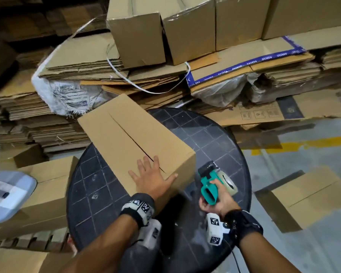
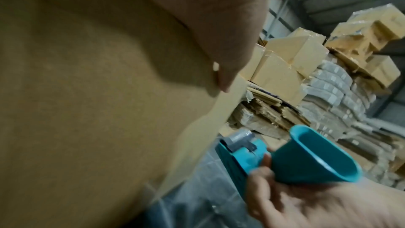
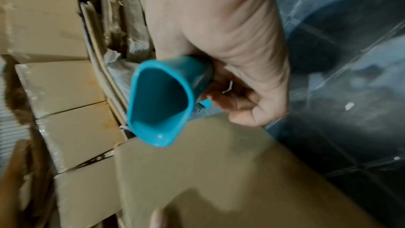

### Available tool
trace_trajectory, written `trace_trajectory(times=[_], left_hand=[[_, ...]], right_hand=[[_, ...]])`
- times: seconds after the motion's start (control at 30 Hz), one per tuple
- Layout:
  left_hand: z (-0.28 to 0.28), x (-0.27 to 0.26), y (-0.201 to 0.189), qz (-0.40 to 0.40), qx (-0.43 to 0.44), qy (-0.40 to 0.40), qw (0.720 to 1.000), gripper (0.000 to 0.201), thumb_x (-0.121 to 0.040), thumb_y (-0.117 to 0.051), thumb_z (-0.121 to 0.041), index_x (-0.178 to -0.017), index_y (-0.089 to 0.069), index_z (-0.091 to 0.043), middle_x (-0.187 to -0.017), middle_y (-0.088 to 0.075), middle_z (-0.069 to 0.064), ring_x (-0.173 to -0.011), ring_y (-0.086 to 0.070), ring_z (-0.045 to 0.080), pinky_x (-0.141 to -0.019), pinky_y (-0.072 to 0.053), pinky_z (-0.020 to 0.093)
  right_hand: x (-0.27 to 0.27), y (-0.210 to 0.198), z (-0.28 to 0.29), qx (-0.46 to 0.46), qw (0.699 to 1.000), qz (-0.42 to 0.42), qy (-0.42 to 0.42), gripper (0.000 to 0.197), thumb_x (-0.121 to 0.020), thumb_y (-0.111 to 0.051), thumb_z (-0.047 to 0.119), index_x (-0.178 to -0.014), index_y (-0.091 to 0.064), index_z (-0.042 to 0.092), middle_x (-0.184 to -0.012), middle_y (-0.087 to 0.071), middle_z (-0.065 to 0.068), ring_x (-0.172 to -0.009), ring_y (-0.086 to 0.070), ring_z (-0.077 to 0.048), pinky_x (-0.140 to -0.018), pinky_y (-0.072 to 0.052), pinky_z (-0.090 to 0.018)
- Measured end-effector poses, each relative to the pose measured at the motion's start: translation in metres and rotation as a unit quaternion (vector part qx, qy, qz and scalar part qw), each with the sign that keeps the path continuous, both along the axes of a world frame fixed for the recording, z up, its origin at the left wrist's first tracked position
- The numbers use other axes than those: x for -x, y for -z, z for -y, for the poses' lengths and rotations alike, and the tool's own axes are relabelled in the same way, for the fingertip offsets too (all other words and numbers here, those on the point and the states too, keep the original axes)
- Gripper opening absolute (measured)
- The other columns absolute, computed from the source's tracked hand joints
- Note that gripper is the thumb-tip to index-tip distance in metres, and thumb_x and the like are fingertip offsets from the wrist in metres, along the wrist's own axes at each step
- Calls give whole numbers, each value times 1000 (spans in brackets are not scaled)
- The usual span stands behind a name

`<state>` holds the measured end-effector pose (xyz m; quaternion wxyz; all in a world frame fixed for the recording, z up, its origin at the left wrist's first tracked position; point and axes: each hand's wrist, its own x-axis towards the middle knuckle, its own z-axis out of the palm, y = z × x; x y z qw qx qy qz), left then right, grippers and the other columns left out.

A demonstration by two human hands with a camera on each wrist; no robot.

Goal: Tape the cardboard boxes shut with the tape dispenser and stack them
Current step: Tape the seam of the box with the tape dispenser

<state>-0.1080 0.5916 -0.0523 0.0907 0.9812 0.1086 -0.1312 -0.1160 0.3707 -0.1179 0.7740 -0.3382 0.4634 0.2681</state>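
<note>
A long cardboard box (image 1: 130, 138) lies on the round dark table (image 1: 220, 138), its top flaps closed with a bare seam running along the middle. My left hand (image 1: 154, 176) presses flat on the box's near end, fingers spread, thumb at the corner. My right hand (image 1: 215, 201) grips the handle of a teal tape dispenser (image 1: 211, 184) just right of the box, above the table. The box side (image 2: 87, 110) fills the left wrist view, with the dispenser (image 2: 306, 155) beside it. In the right wrist view the dispenser handle (image 3: 162, 100) points at the camera above the box (image 3: 219, 171).
Stacks of flattened cardboard (image 1: 47, 107) and several made-up boxes (image 1: 165, 26) stand behind the table. More boxes sit on the floor at left (image 1: 47, 184) and right (image 1: 307, 196). A fan base (image 1: 6, 194) lies at far left. Grey floor with a yellow line (image 1: 303, 144) is at right.
</note>
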Motion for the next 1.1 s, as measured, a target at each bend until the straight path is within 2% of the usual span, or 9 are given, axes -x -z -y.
trace_trajectory(times=[0.17,0.3,0.4,0.5,0.63,0.77,0.87,0.93,1.1], left_hand=[[44,-2,-15,-64,69,-62,994,111,-80,-40,-87,-160,4,-23,-166,14,14,-151,17,39,-113,11,70],[9,-4,-33,-46,178,-27,983,90,-90,-39,-76,-159,-15,-24,-168,-1,7,-153,9,36,-117,2,67],[-68,-24,-41,31,140,8,990,76,-95,-42,-67,-156,-26,-24,-167,-12,8,-153,2,35,-117,-7,66],[-164,-51,-36,77,50,-49,995,76,-96,-44,-64,-156,-25,-23,-167,-4,13,-152,7,39,-118,1,68],[-239,-63,-10,44,51,-50,996,86,-91,-42,-73,-158,-20,-24,-165,5,21,-151,8,45,-119,-4,63],[-237,-49,4,56,49,-8,997,85,-94,-30,-71,-160,-16,-19,-163,5,27,-149,-12,48,-120,-22,51],[-239,-38,-4,74,-19,36,996,83,-94,-23,-73,-156,-26,-18,-156,-22,26,-141,-27,42,-110,-34,51],[-242,-25,-11,86,-73,70,991,81,-93,-17,-75,-148,-40,-20,-139,-42,20,-129,-35,36,-101,-37,50],[-243,20,-16,116,-117,151,975,88,-85,2,-74,-130,-56,-25,-120,-52,10,-116,-42,29,-89,-36,46]], right_hand=[[-10,-48,-10,-64,992,101,37,19,-85,-64,32,-80,-55,16,-97,-65,-10,-86,-61,-30,-79,-55,-60],[-7,-85,-30,-65,978,175,96,19,-90,-60,32,-83,-54,16,-105,-63,-11,-106,-59,-32,-81,-51,-69],[5,-104,-52,-17,972,213,98,14,-88,-63,29,-82,-57,18,-86,-62,-5,-86,-61,-26,-90,-50,-64],[20,-118,-86,59,967,233,89,7,-91,-62,16,-90,-56,14,-72,-54,-3,-61,-57,-18,-58,-58,-39],[40,-124,-137,196,945,253,63,10,-91,-63,7,-98,-57,4,-64,-57,-6,-51,-59,-16,-49,-49,-27],[47,-128,-162,329,907,261,11,10,-87,-69,7,-88,-59,5,-71,-62,-7,-60,-61,-18,-57,-50,-29],[39,-131,-157,370,890,264,5,13,-86,-72,12,-83,-61,6,-74,-65,-8,-69,-63,-24,-67,-52,-36],[31,-135,-149,397,879,263,-2,15,-85,-74,15,-83,-62,8,-79,-67,-10,-73,-64,-26,-72,-53,-39],[17,-139,-128,468,843,260,-48,18,-82,-77,23,-81,-64,10,-90,-72,-15,-78,-67,-28,-76,-55,-45]])
